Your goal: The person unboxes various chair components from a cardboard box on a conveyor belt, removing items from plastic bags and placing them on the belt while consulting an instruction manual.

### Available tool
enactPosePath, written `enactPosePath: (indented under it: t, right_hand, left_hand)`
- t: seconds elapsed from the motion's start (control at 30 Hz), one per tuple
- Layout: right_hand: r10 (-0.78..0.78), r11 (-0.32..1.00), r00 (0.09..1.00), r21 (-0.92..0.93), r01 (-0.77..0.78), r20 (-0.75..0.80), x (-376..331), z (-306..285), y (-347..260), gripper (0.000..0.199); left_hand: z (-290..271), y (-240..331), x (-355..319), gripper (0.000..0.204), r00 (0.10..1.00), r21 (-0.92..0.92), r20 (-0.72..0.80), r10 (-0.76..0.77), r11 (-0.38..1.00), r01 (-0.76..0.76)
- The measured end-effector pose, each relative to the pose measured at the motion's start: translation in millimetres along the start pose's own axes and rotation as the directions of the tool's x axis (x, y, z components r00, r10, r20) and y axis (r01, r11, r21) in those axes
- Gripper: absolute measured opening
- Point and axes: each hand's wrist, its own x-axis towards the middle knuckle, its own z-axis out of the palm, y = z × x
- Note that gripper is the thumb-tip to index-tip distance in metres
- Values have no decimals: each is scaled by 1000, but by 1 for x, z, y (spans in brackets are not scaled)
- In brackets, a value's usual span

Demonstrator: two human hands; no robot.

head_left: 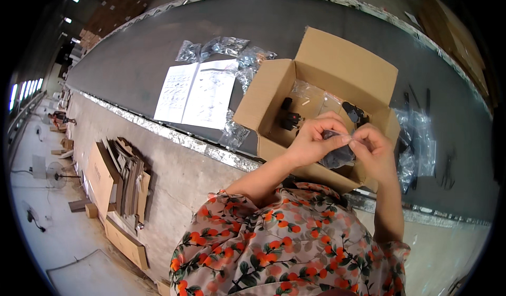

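Note:
My left hand (pixel 315 138) and my right hand (pixel 375 151) meet over the near side of an open cardboard box (pixel 345 48). Both pinch the top edge of a clear plastic bag (pixel 337 158) with dark contents, which hangs below my fingers. What exactly is inside the bag I cannot make out. Down in the box lie a black part (pixel 289 118) at the left, another black part (pixel 354 112) at the right, and clear plastic packets (pixel 316 98) on the bottom.
An open printed booklet (pixel 197 93) lies left of the box on the dark conveyor belt (pixel 142 48). Small clear bags of hardware (pixel 226 46) surround it. Right of the box are more plastic bags (pixel 419 143) and thin black rods (pixel 448 170). Flattened cardboard (pixel 124 175) leans on the floor.

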Motion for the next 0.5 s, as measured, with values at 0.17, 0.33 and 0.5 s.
enactPosePath:
  t: [0.17, 0.33, 0.5]
  right_hand:
    - [-36, 999, 999, -21, 36, 4, -1, 2, -1, 5]
    - [36, 999, 999, 11, -36, -10, -6, -7, -3, 5]
    - [-10, 999, 1000, 30, 11, -24, -6, 0, -7, 5]
  left_hand:
    - [0, -2, -3, 5, 995, 77, -13, 98, 992, -97]
    - [-3, 1, -6, 6, 993, -135, -112, -33, 991, 18]
    - [-8, 8, -9, 5, 996, -178, -85, 9, 984, -24]
